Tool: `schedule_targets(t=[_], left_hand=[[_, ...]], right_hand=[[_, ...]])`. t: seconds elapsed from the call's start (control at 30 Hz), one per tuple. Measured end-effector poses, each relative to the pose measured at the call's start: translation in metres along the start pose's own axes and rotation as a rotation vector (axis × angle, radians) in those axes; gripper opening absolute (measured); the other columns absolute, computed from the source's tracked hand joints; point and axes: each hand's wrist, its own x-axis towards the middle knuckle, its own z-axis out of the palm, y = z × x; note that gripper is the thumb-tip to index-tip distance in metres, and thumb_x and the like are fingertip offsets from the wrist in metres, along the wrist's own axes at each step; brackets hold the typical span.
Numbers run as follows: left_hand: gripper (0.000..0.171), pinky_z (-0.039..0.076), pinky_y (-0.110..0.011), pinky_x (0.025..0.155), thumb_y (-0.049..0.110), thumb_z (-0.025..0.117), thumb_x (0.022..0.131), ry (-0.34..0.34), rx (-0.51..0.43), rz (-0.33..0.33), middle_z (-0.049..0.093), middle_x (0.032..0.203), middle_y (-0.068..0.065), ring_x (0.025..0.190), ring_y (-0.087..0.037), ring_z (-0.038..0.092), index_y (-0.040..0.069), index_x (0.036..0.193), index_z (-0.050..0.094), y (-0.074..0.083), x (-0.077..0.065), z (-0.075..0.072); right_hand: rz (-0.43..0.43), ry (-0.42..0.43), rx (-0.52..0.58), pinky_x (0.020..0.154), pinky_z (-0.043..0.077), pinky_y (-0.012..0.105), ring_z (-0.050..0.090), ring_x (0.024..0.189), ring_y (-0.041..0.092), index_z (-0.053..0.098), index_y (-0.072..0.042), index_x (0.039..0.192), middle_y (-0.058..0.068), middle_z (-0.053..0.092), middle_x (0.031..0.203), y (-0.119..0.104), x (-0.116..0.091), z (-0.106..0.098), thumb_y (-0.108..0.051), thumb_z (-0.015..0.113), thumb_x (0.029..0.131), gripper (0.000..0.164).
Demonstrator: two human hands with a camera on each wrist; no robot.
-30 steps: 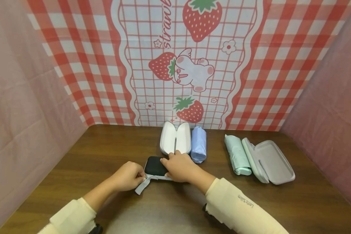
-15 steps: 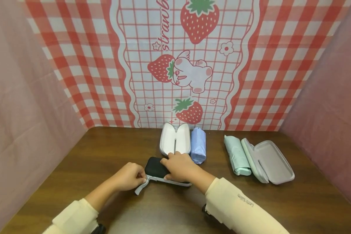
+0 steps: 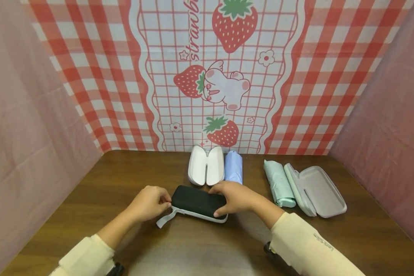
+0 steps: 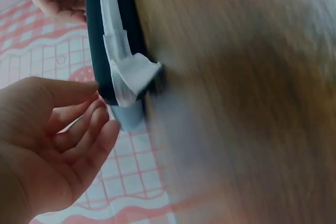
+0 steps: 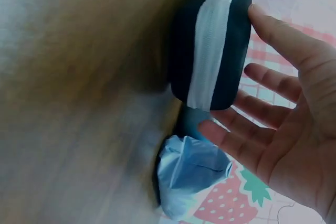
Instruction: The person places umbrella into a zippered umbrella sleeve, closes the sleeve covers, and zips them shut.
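A black zip case (image 3: 197, 201) with a pale grey zip band lies on the table in front of the person, lid down. A grey fabric strap (image 3: 166, 219) sticks out from its left end. The left hand (image 3: 150, 204) pinches the left corner by the strap; in the left wrist view its thumb touches the case's edge, with the fingers curled beside it. Across the right end rests the right hand (image 3: 236, 198), thumb towards the near edge and fingers towards the far one. In the right wrist view its fingers look spread and relaxed. The case's inside is hidden.
Behind stands an opened white case (image 3: 197, 166), with a blue wrapped bundle (image 3: 234, 165) beside it, partly behind the right hand. To the right lie a mint-green wrapped bundle (image 3: 279, 184) and an opened grey-lined case (image 3: 326, 191). A patterned cloth (image 3: 207, 76) hangs behind the table.
The right hand has moved from the case's middle to its right end, uncovering most of the black top. The left hand has stayed at the left corner, shifting only slightly.
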Motion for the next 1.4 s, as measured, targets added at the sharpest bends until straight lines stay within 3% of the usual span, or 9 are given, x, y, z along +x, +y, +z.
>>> schedule_targets(t=[0.1,0.23,0.37,0.53,0.67,0.83,1.13,1.23,1.4], left_hand=[[0.010,0.049,-0.023,0.059,0.004,0.078,0.076,0.056,0.004,0.004,0.062,0.072,0.006,0.065,-0.006,0.057,0.009,0.079,0.071,0.007,0.000,0.004],[0.018,0.050,-0.026,0.065,0.007,0.082,0.073,0.074,0.047,0.088,0.062,0.086,0.002,0.073,-0.011,0.059,0.009,0.088,0.071,0.022,-0.001,0.012],[0.027,0.052,-0.032,0.070,0.012,0.085,0.072,0.040,0.152,0.161,0.059,0.098,0.002,0.087,-0.014,0.057,0.012,0.096,0.071,0.040,0.001,0.015],[0.031,0.053,-0.033,0.073,0.018,0.085,0.074,-0.036,0.237,0.187,0.059,0.102,0.001,0.097,-0.017,0.055,0.014,0.101,0.071,0.060,0.008,0.014],[0.043,0.054,-0.040,0.078,0.030,0.085,0.075,-0.125,0.256,0.170,0.059,0.118,-0.005,0.108,-0.023,0.054,0.015,0.112,0.068,0.068,0.012,0.016],[0.060,0.054,-0.046,0.075,0.050,0.079,0.076,-0.211,0.303,0.163,0.055,0.129,-0.008,0.111,-0.027,0.052,0.017,0.123,0.063,0.074,0.013,0.023],[0.070,0.054,-0.051,0.073,0.071,0.061,0.080,-0.213,0.470,0.109,0.061,0.112,-0.010,0.099,-0.031,0.057,0.018,0.126,0.063,0.087,0.025,0.038],[0.070,0.055,-0.044,0.064,0.069,0.063,0.080,-0.229,0.529,0.110,0.058,0.111,-0.012,0.097,-0.031,0.055,0.023,0.132,0.059,0.092,0.030,0.043],[0.069,0.055,-0.044,0.065,0.065,0.069,0.077,-0.250,0.540,0.076,0.055,0.117,-0.015,0.099,-0.032,0.053,0.028,0.134,0.058,0.092,0.033,0.044]], right_hand=[[-0.028,0.020,0.001,0.094,0.047,0.039,0.060,0.107,0.022,0.064,-0.002,0.119,0.007,0.066,0.114,0.002,-0.005,0.003,-0.034,0.086,0.073,0.060],[-0.051,0.050,-0.016,0.094,0.046,0.037,0.060,0.106,0.021,0.064,-0.002,0.117,0.006,0.065,0.113,0.003,-0.009,0.006,-0.032,0.087,0.071,0.060],[-0.050,0.081,0.000,0.093,0.047,0.036,0.060,0.104,0.019,0.065,-0.002,0.115,0.005,0.066,0.110,0.003,-0.011,0.009,-0.032,0.088,0.069,0.060],[0.003,0.116,0.027,0.089,0.048,0.036,0.059,0.102,0.018,0.065,-0.004,0.115,0.005,0.065,0.109,-0.004,-0.011,0.017,-0.036,0.088,0.068,0.061],[0.055,0.137,0.021,0.087,0.049,0.037,0.059,0.102,0.020,0.064,-0.002,0.116,0.008,0.065,0.110,-0.016,-0.007,0.023,-0.038,0.088,0.069,0.064],[0.088,0.132,0.074,0.083,0.050,0.036,0.060,0.098,0.020,0.062,0.000,0.119,0.009,0.065,0.109,-0.022,-0.008,0.024,-0.036,0.088,0.069,0.067],[0.112,0.161,0.182,0.080,0.052,0.036,0.062,0.095,0.023,0.062,0.000,0.117,0.008,0.064,0.110,-0.008,-0.021,0.015,-0.027,0.088,0.071,0.060],[0.136,0.182,0.207,0.080,0.052,0.037,0.062,0.096,0.026,0.062,0.001,0.118,0.011,0.064,0.112,-0.003,-0.023,0.011,-0.026,0.087,0.072,0.059],[0.159,0.203,0.213,0.081,0.051,0.038,0.062,0.099,0.031,0.062,0.001,0.120,0.014,0.064,0.117,0.003,-0.028,0.006,-0.029,0.086,0.073,0.060]])
